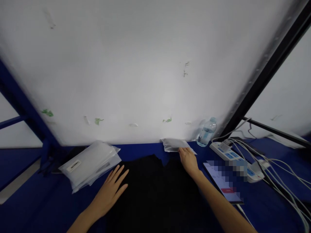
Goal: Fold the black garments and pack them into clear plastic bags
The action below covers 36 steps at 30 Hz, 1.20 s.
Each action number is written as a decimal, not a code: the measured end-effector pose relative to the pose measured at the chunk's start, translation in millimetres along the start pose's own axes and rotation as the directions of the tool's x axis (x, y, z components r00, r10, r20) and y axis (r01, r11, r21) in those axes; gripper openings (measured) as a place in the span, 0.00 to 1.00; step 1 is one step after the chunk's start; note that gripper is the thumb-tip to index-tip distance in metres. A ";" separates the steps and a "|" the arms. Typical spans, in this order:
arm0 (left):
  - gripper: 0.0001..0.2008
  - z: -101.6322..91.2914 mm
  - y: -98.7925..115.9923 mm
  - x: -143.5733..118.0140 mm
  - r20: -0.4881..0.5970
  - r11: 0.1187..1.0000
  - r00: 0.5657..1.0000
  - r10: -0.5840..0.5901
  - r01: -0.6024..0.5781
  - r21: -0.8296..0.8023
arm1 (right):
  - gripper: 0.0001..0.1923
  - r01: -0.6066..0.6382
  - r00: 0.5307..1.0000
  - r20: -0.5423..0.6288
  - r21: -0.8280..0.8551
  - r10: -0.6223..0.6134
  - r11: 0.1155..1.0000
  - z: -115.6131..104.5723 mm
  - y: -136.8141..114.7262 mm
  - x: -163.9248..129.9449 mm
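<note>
While a white wall [145, 64] closes off the far edge of the blue table [36, 207], bare room lies left of the black cloth [155, 194]. Fingers spread, the left hand [110, 191] lies flat on the cloth beside a stack of plastic bags [89, 163]. Reaching forward, the right hand [188, 160] touches a white packet [173, 144] at the wall, fingers together, near a water bottle [206, 132].

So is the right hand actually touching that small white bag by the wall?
Touching. In the head view the right hand has its fingertips laid on the near edge of the white bag, with no blue table showing between them.
</note>
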<state>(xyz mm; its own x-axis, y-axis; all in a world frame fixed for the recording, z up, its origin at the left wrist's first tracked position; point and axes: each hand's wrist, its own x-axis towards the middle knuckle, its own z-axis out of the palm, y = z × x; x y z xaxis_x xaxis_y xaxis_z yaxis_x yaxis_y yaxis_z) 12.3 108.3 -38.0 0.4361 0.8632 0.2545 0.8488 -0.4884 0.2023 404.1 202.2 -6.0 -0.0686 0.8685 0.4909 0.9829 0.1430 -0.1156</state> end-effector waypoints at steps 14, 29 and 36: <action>0.26 -77.2 77.6 33.1 -0.270 0.843 0.938 -0.216 0.040 -0.537 | 0.07 0.320 0.932 -0.301 0.428 -0.201 0.845 -80.4 -108.7 -14.4; 0.08 -78.4 89.6 6.8 -0.263 0.830 0.949 -0.173 -0.003 -0.557 | 0.08 0.534 0.825 -0.138 0.508 -0.548 0.676 -122.8 -175.8 -44.7; 0.09 -74.8 76.1 -5.8 -0.266 0.846 0.943 -0.198 0.027 -0.532 | 0.08 0.505 0.860 -0.136 0.372 -0.492 0.779 -114.8 -108.7 -45.2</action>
<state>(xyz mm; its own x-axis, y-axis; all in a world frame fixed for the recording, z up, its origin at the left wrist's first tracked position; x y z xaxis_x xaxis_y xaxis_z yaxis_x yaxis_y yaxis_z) 52.0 56.5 46.6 0.1637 0.8769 0.4519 0.5712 -0.4578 0.6813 319.9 92.9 83.5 -0.5195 0.6117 0.5966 0.6674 0.7265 -0.1637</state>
